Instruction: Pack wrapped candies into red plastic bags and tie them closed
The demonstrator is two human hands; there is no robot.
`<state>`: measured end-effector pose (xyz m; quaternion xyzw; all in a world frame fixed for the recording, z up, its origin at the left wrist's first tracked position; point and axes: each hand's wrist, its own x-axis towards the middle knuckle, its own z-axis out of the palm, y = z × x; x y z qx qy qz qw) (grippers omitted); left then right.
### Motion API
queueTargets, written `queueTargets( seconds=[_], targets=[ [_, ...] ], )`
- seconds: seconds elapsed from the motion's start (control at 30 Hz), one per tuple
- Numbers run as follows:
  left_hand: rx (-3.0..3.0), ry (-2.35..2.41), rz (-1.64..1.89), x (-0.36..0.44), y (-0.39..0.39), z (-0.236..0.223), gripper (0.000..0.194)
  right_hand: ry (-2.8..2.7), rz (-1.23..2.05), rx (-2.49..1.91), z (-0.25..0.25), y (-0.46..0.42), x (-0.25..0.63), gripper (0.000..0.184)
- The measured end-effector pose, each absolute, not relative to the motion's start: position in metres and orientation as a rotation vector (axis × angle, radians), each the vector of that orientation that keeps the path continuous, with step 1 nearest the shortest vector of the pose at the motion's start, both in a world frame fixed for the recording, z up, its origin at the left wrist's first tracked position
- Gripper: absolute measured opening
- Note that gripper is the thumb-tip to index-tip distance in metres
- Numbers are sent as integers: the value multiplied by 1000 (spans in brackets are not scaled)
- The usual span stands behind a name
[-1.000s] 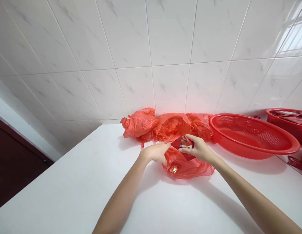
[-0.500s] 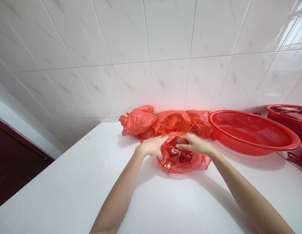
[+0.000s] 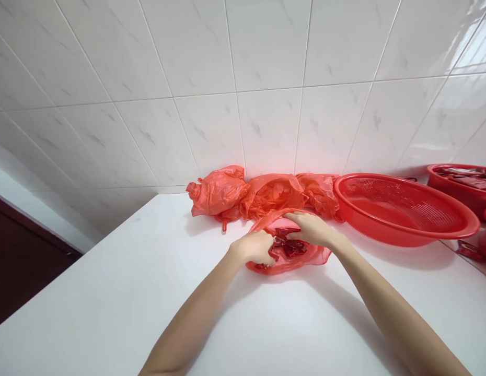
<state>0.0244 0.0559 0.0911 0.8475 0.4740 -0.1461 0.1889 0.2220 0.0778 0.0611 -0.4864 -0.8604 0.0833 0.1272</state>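
Observation:
An opened red plastic bag (image 3: pixel 290 268) sits on the white tabletop with its mouth turned up. Inside lie several small dark-red wrapped packets (image 3: pixel 296 247), some with pale print. My left hand (image 3: pixel 254 247) reaches over the bag's left rim, its fingers curled down among the packets; what they close on is hidden. On the far right side, my right hand (image 3: pixel 311 228) reaches into the bag's mouth. Its thumb and forefinger are spread apart, touching the inside of the bag, and no packet shows between them.
Several crumpled red plastic bags (image 3: pixel 223 191) rest against the tiled wall. To their right stands a red perforated basket (image 3: pixel 407 235). Farther right is another red container (image 3: pixel 458 183) holding packets. The white table (image 3: pixel 121 292) has its left edge running diagonally.
My left hand has moved right and down into the bag, its fingers curling in. My right hand has spread its fingers and no longer pinches a red packet.

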Motion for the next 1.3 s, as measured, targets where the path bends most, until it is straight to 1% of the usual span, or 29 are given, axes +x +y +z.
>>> queueTargets(
  seconds=[0.03,0.1,0.23,0.3,0.4,0.5,0.6,0.67,0.77,0.83,0.9,0.97,1.0,1.1,1.17,1.3],
  targets=[
    [2377,1363,-451,26,57,88,18,-2505,230,-1428,61,79,223,36],
    [2373,1383,-510,29,59,83,16,-2513,236,-1444,61,80,226,38],
    [2389,1353,-539,30,63,80,18,-2547,236,-1483,61,81,231,25],
    [2404,1342,-511,28,66,81,16,-2554,228,-1492,61,81,230,22],
    [2460,1315,-402,25,68,83,16,-2535,204,-1521,64,79,225,16],
    [2521,1358,-179,22,69,85,13,-2491,175,-1600,68,77,220,20],
    [2547,1474,60,18,68,86,25,-2489,196,-1614,73,73,219,16],
    [2549,1517,96,15,67,88,35,-2519,256,-1602,78,68,222,13],
    [2531,1543,75,8,67,91,37,-2554,294,-1659,89,58,226,24],
    [2508,1590,96,6,66,94,35,-2599,244,-1769,98,50,228,31],
    [2461,1644,86,5,65,96,34,-2654,183,-1907,105,43,229,41],
    [2403,1680,13,5,64,97,35,-2687,121,-1967,109,39,230,54],
    [2380,1692,-40,6,63,97,36,-2689,84,-1952,109,38,231,57],
    [2345,1723,-159,5,62,97,43,-2638,-76,-1858,109,39,236,57],
    [2357,1731,-161,3,62,98,48,-2574,-130,-1881,109,40,237,57],
    [2365,1633,-41,-3,62,102,50,-2457,59,-2108,110,43,238,54]
  ],
)
